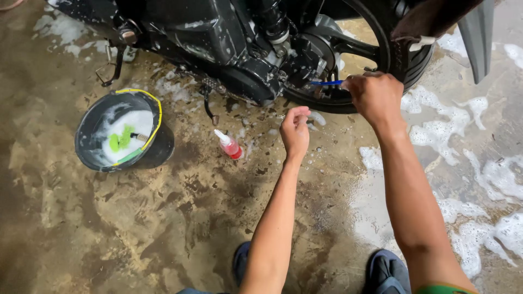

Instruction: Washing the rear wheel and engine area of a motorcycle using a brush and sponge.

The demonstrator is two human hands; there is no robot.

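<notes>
A black motorcycle (229,38) stands across the top of the head view, its rear wheel (406,57) at the right. My right hand (376,98) is closed around a thin blue-handled brush (327,83) that points left toward the wheel hub and chain area. My left hand (295,130) hovers lower, just left of the wheel, fingers loosely curled with nothing visible in them. A small red bottle with a white nozzle (230,145) lies on the wet floor to the left of that hand.
A black bucket with a yellow rim (158,117) holds soapy water and green brushes, at the left. Foam patches (463,141) cover the wet concrete at the right. My feet in dark sandals (387,272) are at the bottom.
</notes>
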